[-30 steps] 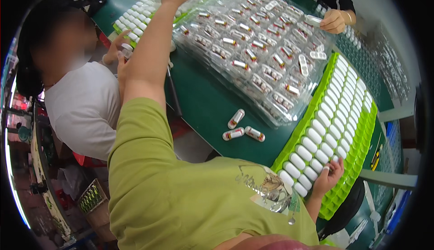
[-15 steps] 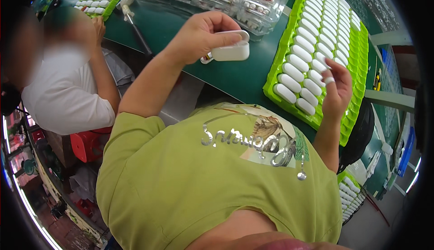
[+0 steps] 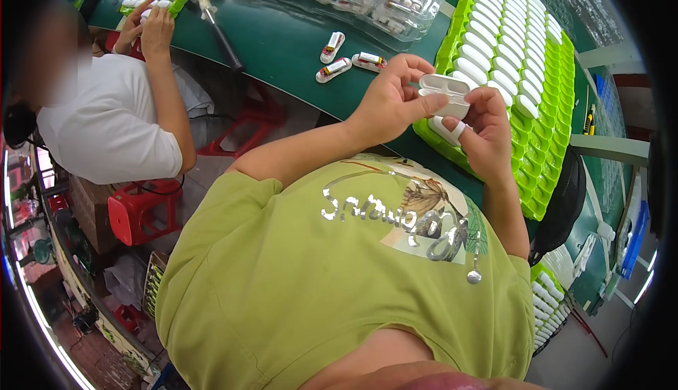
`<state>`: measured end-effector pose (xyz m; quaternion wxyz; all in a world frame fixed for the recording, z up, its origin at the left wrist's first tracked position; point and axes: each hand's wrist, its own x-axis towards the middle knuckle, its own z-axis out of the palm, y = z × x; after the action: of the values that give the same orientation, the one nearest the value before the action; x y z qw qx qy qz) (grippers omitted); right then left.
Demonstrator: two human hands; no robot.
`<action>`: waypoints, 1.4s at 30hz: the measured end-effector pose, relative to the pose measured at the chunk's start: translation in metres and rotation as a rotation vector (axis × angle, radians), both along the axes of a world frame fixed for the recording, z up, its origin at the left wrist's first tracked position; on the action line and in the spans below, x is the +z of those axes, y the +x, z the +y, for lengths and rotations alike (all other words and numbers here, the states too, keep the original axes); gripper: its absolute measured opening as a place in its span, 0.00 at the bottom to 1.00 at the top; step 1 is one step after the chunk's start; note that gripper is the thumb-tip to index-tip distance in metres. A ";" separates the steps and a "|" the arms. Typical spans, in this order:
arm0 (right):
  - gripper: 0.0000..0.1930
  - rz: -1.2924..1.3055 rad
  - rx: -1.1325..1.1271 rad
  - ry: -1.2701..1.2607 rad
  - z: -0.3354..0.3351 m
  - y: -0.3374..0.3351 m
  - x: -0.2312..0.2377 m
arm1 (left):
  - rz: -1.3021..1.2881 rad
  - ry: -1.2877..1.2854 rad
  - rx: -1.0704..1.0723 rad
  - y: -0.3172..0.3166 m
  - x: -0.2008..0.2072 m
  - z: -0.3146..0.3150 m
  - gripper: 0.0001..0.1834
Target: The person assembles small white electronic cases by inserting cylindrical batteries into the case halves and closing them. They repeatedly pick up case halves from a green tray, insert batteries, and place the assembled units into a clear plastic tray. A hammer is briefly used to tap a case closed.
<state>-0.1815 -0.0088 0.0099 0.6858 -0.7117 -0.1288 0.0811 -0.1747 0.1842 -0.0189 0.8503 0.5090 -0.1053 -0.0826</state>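
A small white case (image 3: 454, 107) with its lid raised is held between my two hands, over the near left edge of the green tray. My left hand (image 3: 399, 100) grips its left side, with the thumb across the front. Against its right side are the bent fingers of my right hand (image 3: 489, 136), which has a white band around one finger. The inside of the case looks white; I cannot make out anything in it. Left of my left hand lie three small white pieces with silver cells and red parts, the nearest one a battery assembly (image 3: 369, 61).
A bright green moulded tray (image 3: 547, 157) carries rows of white oval cases at the right. Clear plastic trays (image 3: 402, 26) with more cell pieces stand at the back. A black-handled tool (image 3: 224, 48) lies left. A co-worker's hands (image 3: 157, 33) are at another green tray.
My left hand has brought the white case right and towards me. My right hand has come from the tray's cases to grip it too. The three pieces on the table are now uncovered.
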 end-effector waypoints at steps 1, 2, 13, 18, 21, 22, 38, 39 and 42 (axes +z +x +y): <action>0.21 -0.023 -0.005 -0.047 -0.001 -0.002 0.000 | 0.006 0.017 -0.033 -0.004 -0.004 0.002 0.22; 0.20 -0.045 -0.009 -0.093 -0.001 -0.003 -0.001 | 0.011 0.035 -0.065 -0.008 -0.006 0.005 0.25; 0.15 -0.102 0.086 -0.283 0.013 0.028 0.005 | -0.102 0.354 0.032 -0.049 -0.027 0.067 0.13; 0.13 -0.356 0.256 -0.692 0.057 0.060 0.023 | 0.004 0.293 0.046 -0.071 -0.038 0.084 0.12; 0.20 -0.723 0.413 -0.882 0.087 0.080 0.008 | 0.026 0.301 0.064 -0.078 -0.040 0.088 0.12; 0.23 -0.774 0.419 -0.889 0.098 0.085 0.002 | 0.016 0.310 0.068 -0.079 -0.040 0.090 0.12; 0.15 -0.804 0.677 -1.180 0.174 0.114 -0.002 | -0.187 0.300 0.288 -0.061 -0.023 0.120 0.10; 0.13 -0.827 0.662 -1.166 0.172 0.115 -0.005 | -0.232 0.226 0.330 -0.053 -0.015 0.121 0.10; 0.12 -0.768 0.663 -1.082 0.168 0.113 -0.005 | -0.325 0.228 0.462 -0.032 0.006 0.130 0.08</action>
<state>-0.0682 0.1595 0.0052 0.0851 -0.8521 -0.5099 0.0815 -0.2062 0.3140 -0.0125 0.7560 0.6182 -0.1114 0.1841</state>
